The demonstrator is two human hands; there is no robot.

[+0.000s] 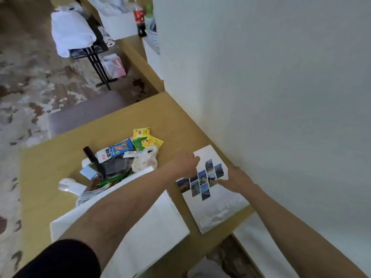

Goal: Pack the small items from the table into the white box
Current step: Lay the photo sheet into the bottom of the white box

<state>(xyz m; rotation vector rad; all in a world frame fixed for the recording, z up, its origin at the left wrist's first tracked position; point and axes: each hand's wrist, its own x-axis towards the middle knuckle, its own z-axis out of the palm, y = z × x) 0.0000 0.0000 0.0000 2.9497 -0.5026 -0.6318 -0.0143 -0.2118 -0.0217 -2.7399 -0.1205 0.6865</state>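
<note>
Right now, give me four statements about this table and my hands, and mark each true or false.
1. Both the left hand and the right hand touch the photo booklet. True.
2. The photo booklet lies on the floor. False: it lies on the wooden table, beside the wall.
3. A blue and white carton lies among the small items. True.
4. The left hand holds the white mouse. False: the white mouse lies on the wooden table, apart from both hands.

Soft, even, rather dim light (shadows faint), everything slightly blurred, edges bowed.
</note>
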